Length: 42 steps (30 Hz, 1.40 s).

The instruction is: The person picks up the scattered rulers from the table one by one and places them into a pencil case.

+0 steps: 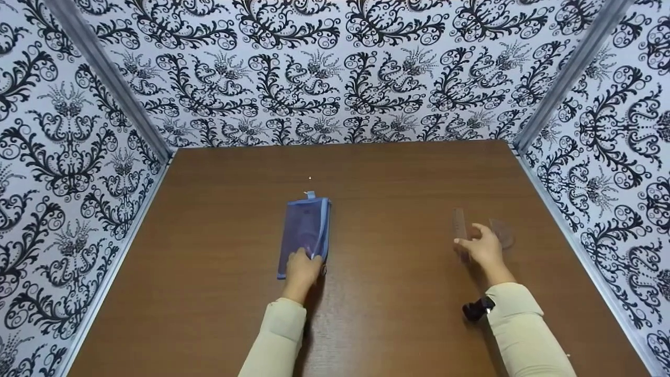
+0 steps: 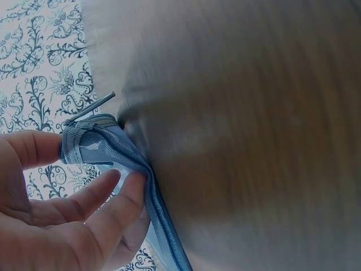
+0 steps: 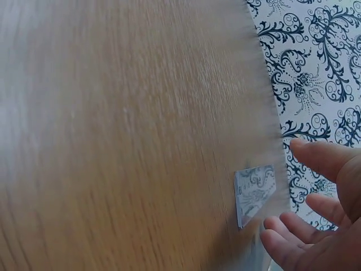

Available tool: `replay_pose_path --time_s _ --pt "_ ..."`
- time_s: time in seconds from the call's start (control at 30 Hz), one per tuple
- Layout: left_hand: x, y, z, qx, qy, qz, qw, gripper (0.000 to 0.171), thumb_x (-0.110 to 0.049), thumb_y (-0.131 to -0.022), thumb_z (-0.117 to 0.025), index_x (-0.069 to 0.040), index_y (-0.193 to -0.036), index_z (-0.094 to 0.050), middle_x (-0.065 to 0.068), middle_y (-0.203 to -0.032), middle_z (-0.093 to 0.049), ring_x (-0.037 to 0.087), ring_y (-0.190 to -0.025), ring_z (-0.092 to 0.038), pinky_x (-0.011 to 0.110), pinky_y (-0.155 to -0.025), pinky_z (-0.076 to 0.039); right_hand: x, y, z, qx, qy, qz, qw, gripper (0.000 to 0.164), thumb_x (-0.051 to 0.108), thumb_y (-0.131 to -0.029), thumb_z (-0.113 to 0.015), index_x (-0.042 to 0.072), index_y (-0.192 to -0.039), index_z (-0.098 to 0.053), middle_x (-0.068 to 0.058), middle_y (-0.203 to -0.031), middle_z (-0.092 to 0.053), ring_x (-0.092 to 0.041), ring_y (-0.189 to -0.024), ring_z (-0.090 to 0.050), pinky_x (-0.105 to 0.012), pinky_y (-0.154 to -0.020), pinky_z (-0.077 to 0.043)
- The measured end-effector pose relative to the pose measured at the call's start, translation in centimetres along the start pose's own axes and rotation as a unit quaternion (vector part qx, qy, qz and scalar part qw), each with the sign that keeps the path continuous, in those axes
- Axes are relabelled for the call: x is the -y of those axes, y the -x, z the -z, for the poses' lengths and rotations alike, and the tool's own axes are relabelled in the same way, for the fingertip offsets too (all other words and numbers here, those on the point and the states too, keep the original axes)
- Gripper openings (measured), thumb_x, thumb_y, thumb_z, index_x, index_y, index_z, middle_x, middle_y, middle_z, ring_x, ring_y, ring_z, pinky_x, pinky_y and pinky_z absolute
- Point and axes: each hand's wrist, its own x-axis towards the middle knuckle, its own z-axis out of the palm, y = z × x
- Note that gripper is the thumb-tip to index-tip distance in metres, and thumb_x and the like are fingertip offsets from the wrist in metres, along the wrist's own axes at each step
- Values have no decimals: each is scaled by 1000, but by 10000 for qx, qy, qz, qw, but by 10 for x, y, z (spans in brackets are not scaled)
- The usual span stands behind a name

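My left hand (image 1: 302, 269) grips the near end of a blue mesh zip pouch (image 1: 301, 225) on the table. In the left wrist view the thumb lies at the pouch's end and the fingers are along its zip edge (image 2: 163, 220). To the right, my right hand (image 1: 486, 248) is between a narrow clear ruler-like strip (image 1: 459, 222) and a clear rounded piece (image 1: 505, 235) like a protractor. Its fingers are loosely spread and grasp nothing in the right wrist view, beside a clear plastic piece (image 3: 254, 192) with a marked straight edge and a slanting side.
The brown wooden table (image 1: 387, 314) is bounded by patterned walls (image 1: 345, 68) at the back and both sides. A small black device (image 1: 477, 309) sits at the right wrist. Between the hands lies a wide stretch of tabletop.
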Motion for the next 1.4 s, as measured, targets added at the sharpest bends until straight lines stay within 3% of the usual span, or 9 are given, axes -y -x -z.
replay_pose_path --time_s 0.67,1.4 --pt "-1 0 1 8 9 -32 10000 33 -20 -84 -58 6 -104 -60 24 -101 -57 42 -97 -57 51 -85 -46 -11 -4 -8 -133 -59 -291 9995 73 3 -84 -71 -11 -143 -31 -36 -138 -39 -48 -128 -41 -52 -100 -40" --pt "2 0 -1 -75 33 -63 9999 36 -20 -84 -59 8 -106 -60 27 -103 -57 43 -98 -58 51 -86 -47 -6 -1 -18 -452 216 -248 9984 65 -2 -82 -70 -14 -137 -36 -38 -128 -48 -49 -119 -48 -53 -96 -42"
